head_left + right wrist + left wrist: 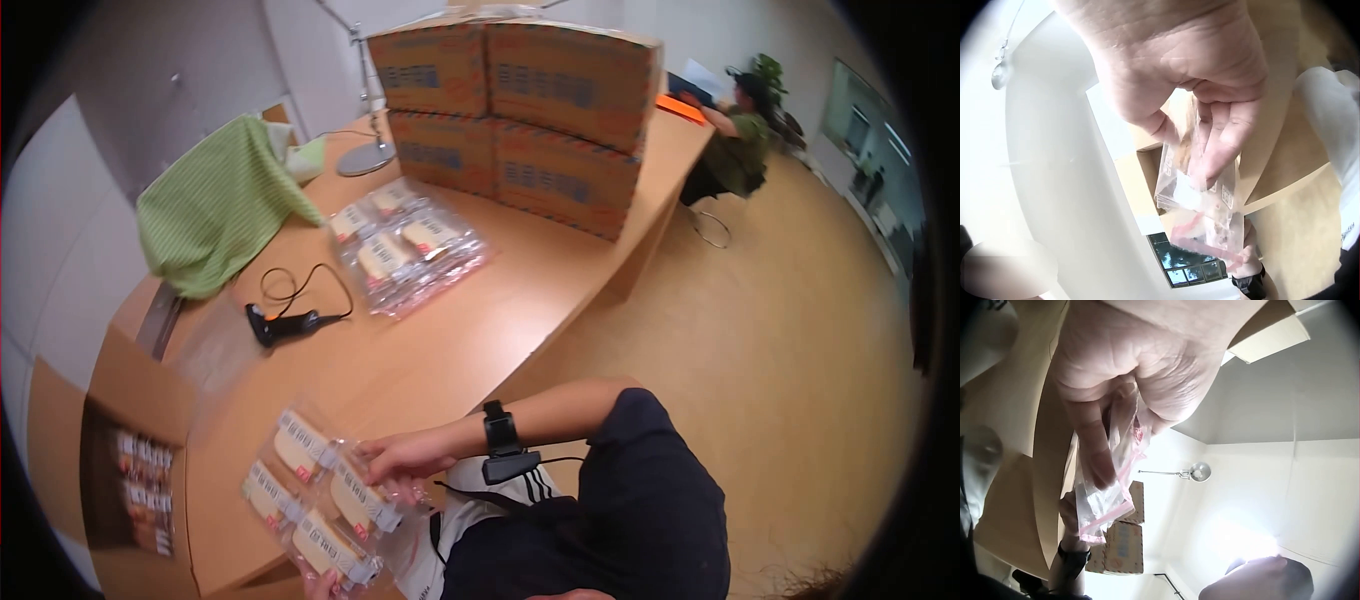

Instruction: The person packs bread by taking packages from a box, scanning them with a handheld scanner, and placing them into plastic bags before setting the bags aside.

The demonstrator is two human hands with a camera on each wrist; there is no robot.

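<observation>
A clear plastic package [328, 472] holds several smaller packs with cream labels and dark print. It is tilted over the near table edge, close in front of the person. My right hand [410, 455] grips its right side, with the thumb on the upper face. At the lower corner my left hand [322, 586] pinches the edge, mostly cut off by the head view's border. In the left wrist view the fingers of that hand [1135, 369] curl round clear film [1110, 500] with a pink seam. The right wrist view shows the right hand [1191, 69] pinching the bag [1200, 200] between thumb and fingers.
An open carton [140, 400] with similar packs inside stands at left. More clear packages [405, 245] lie on the table [500, 300] before stacked cartons [520, 120]. A black barcode scanner [285, 325], green cloth [215, 205] and lamp base [365, 160] are nearby. Another person [735, 140] sits beyond.
</observation>
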